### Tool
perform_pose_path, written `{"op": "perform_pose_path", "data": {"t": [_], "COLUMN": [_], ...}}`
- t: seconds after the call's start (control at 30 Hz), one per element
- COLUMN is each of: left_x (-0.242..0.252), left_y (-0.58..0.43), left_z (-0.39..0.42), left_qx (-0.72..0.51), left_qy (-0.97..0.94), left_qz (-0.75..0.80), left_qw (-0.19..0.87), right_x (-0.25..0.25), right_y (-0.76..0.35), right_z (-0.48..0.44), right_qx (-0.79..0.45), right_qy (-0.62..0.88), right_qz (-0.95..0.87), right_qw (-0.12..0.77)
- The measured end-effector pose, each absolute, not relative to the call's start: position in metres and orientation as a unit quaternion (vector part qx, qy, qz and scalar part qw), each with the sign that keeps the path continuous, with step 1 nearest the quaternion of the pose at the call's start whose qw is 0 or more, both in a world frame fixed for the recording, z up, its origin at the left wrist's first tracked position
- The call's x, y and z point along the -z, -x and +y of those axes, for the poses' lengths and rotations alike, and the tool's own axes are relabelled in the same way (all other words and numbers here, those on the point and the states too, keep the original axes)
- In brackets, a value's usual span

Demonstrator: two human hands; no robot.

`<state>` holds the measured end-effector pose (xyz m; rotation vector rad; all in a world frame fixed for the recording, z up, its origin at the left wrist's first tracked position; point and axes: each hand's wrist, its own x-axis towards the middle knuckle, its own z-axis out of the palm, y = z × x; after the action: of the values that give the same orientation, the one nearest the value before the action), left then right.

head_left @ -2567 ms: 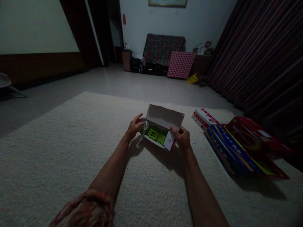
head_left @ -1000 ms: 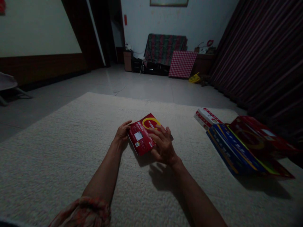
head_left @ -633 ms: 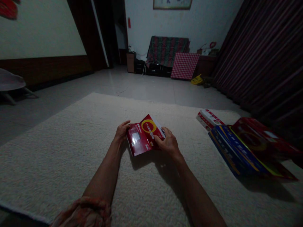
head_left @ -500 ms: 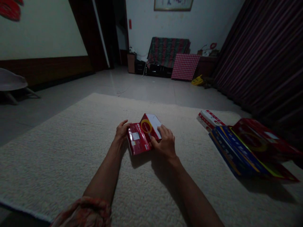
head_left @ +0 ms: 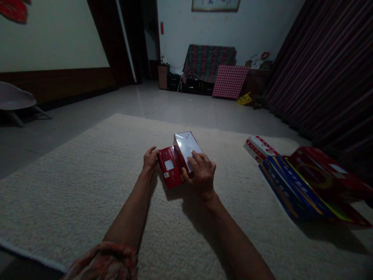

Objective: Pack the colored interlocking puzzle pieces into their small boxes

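A red cardboard box (head_left: 172,171) is between my hands, just above or on the cream carpet. Its near left side is red with a white label and small print. A pale, shiny face (head_left: 186,146) with crease lines stands at an angle to it. My left hand (head_left: 150,159) pinches the red panel's left edge, with its fingers mostly behind. My right hand (head_left: 201,171) grips the right side, fingers laid over the pale face and thumb at the fold. Whether anything is inside the box cannot be seen.
On the right of the carpet (head_left: 87,179) lie a white-and-red box (head_left: 260,147), blue packaging (head_left: 287,186) and a larger red box (head_left: 323,167). A grey chair (head_left: 16,97) stands far left. A checked red cloth panel (head_left: 230,81) leans at the back.
The pale part has swung up and towards my right hand, so its red printed side with the yellow ring no longer shows. My right fingers lie further over it. My left hand barely moved.
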<state>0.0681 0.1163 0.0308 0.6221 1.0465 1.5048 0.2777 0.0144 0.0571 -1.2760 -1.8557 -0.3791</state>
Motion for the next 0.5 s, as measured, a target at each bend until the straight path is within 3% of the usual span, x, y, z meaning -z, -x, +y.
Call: {"op": "perform_pose_path", "data": {"t": [0.17,0.37,0.5], "left_x": [-0.061,-0.094,-0.097], "left_y": [-0.083,-0.124,-0.159], "left_z": [0.111,0.112,0.118], "left_qx": [-0.674,-0.671,-0.614], "left_qy": [-0.246,-0.336,-0.455], "left_qz": [0.428,0.266,0.246], "left_qw": [0.550,0.605,0.597], "right_x": [-0.066,-0.070,-0.064], "right_y": [-0.306,-0.350,-0.364], "right_z": [0.025,0.044,0.047], "right_qx": [0.063,-0.237,-0.355], "right_qy": [0.528,0.542,0.506], "right_qz": [-0.658,-0.354,-0.204], "right_qw": [0.533,0.724,0.759]}}
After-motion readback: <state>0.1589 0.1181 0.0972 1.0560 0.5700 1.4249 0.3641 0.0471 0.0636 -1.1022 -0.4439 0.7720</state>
